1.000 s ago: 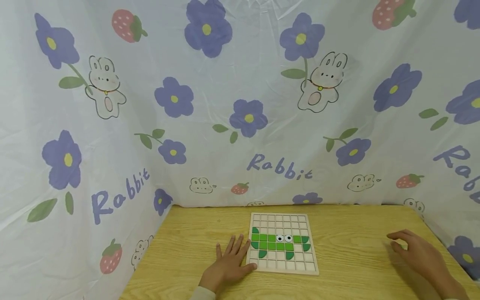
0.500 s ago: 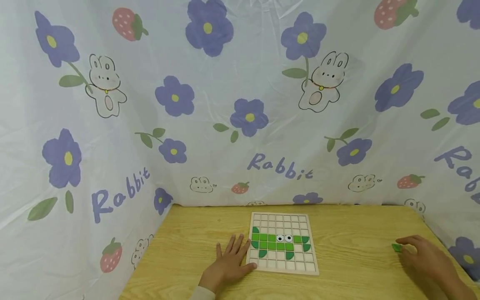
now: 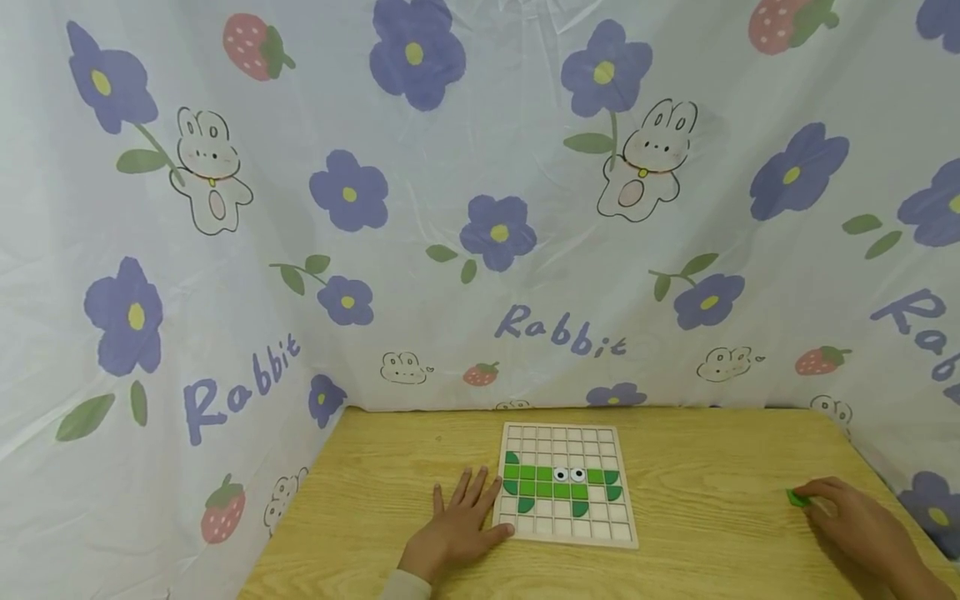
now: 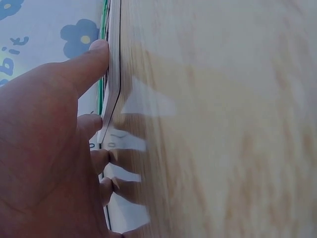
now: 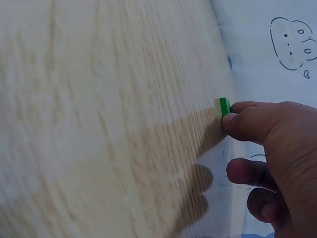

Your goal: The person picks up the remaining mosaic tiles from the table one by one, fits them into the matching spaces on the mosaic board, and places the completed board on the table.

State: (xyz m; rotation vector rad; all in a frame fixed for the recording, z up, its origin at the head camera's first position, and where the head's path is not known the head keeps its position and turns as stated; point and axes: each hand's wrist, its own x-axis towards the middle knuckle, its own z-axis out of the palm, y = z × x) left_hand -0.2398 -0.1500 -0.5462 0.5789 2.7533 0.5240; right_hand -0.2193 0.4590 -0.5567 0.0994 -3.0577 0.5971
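Note:
A pale wooden grid board (image 3: 555, 529) lies on the table, its cells partly filled with green square tiles, dark green quarter-round tiles and two round eye tiles. My left hand (image 3: 459, 527) lies spread at the board's left side, with the thumb and a fingertip right at the edge. In the left wrist view the thumb and fingers of that hand (image 4: 54, 134) reach the side of the board (image 4: 114, 59). Far to the right, my right hand (image 3: 858, 527) pinches a small green tile (image 3: 797, 497) between thumb and index finger. The right wrist view shows this tile (image 5: 224, 106) close over the tabletop.
The light wooden table (image 3: 705, 500) runs between board and right hand. Behind it and at both sides hangs a white curtain (image 3: 420, 333) printed with purple flowers, rabbits and strawberries.
One second ago no tile showed at my right fingers; a green tile came into view there and stays pinched. The right hand shifted slightly right and down. My left hand has kept its place.

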